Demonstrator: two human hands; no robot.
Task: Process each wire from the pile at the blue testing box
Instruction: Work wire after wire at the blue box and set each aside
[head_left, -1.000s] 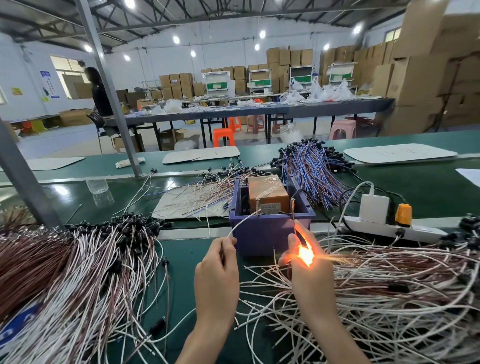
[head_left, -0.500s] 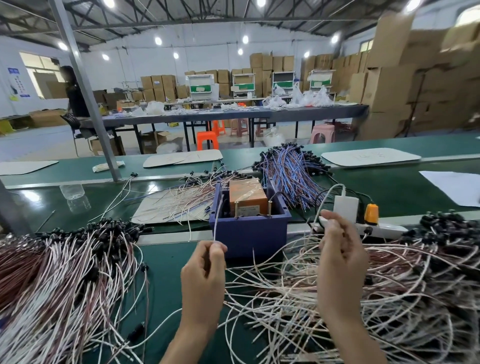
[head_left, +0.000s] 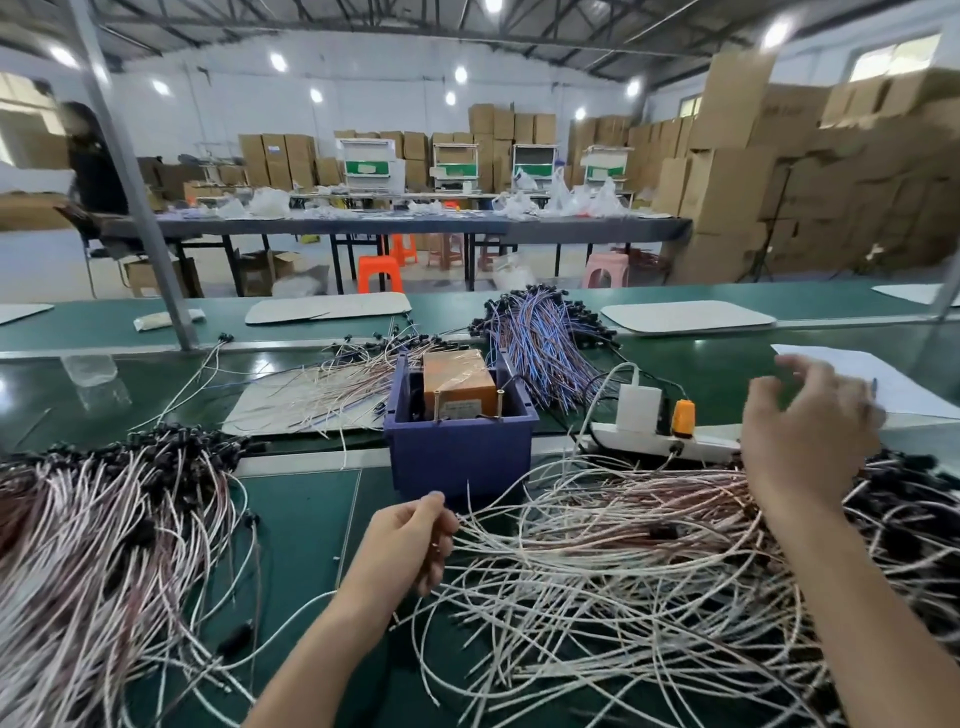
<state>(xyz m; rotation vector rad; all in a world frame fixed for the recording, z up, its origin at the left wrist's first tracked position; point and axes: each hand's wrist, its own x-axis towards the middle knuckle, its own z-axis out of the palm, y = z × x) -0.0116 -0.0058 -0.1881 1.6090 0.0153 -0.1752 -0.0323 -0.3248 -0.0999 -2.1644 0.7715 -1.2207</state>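
Note:
The blue testing box (head_left: 460, 452) stands mid-table with an orange-brown unit (head_left: 457, 382) inside and two metal pins at its front rim. Just in front of the box my left hand (head_left: 410, 545) has its fingers curled, pinching a white wire at the left edge of the big tangled wire pile (head_left: 623, 571). My right hand (head_left: 810, 431) hovers, blurred, over the far right of that pile with loosely spread fingers and nothing in it. A second pile of white and brown wires with black ends (head_left: 104, 545) fills the left side.
A white power strip (head_left: 654, 441) with a white charger (head_left: 638, 408) and an orange plug (head_left: 683, 415) lies right of the box. Behind it are a blue-purple wire bundle (head_left: 540, 343), wires on cardboard (head_left: 322, 395), white paper (head_left: 883, 379) and a slanted metal post (head_left: 130, 171).
The glow at my right hand by the box pins is gone. That hand has swung right and up over the pile. My left hand dropped from the box to the pile's edge.

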